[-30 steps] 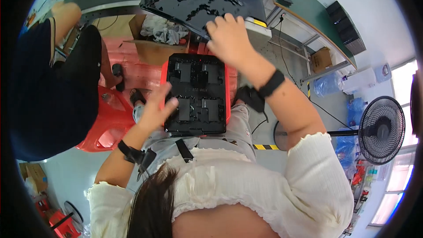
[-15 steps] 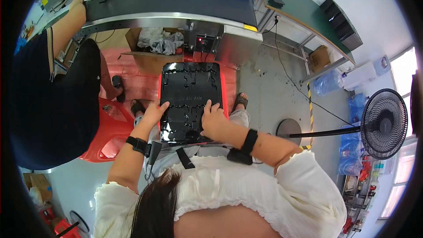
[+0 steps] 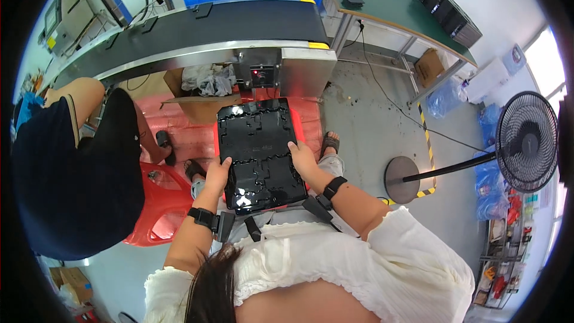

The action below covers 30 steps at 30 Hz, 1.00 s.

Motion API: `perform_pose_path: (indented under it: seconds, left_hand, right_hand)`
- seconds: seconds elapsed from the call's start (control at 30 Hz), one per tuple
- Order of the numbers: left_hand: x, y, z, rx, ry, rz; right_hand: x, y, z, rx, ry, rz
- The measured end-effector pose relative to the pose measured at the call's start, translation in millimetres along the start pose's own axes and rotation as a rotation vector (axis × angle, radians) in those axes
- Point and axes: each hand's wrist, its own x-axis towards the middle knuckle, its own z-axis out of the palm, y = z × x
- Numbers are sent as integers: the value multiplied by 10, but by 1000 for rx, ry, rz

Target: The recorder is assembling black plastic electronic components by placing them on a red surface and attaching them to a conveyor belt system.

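Note:
A shiny black moulded plastic tray lies in front of me, its surface marked with jagged grooves and shallow shapes. Beneath it, the edge of something red shows at the sides. My left hand grips the tray's left edge, thumb on top and fingers hidden below. On the opposite edge, my right hand holds it the same way. Each wrist wears a black strap with a small device.
Ahead runs a conveyor carrying several small black pieces. An open carton with plastic bags stands under it. At left, a co-worker sits on a red stool. To the right are a standing fan and a green-topped table.
My right hand has shifted from the tray's top face to its right edge. The tray has turned slightly and come nearer. The co-worker's arm has drawn back from the conveyor.

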Motion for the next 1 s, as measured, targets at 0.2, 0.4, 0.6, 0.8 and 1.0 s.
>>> perform_pose_path:
  seconds: [0.2,0.4,0.6,0.8,1.0]
  left_hand:
    - [-29,75,-71,-412,-207,-192]
    - [-235,-149,-56,-370,-141,-219]
    - [-151,9,-82,-505,-185,-132]
    - [-273,-285,-104,-428,-156,-53]
    - [-167,-235,-76,-340,-157,-123]
  right_hand:
    - [-98,-47,13,-78,102,89]
    - [-517,-139,-44,-142,114,97]
    - [-266,-8,111,-66,122,-31]
    - [-463,61,81,-86,102,-92]
    - [-374,96,68,-159,118,27]
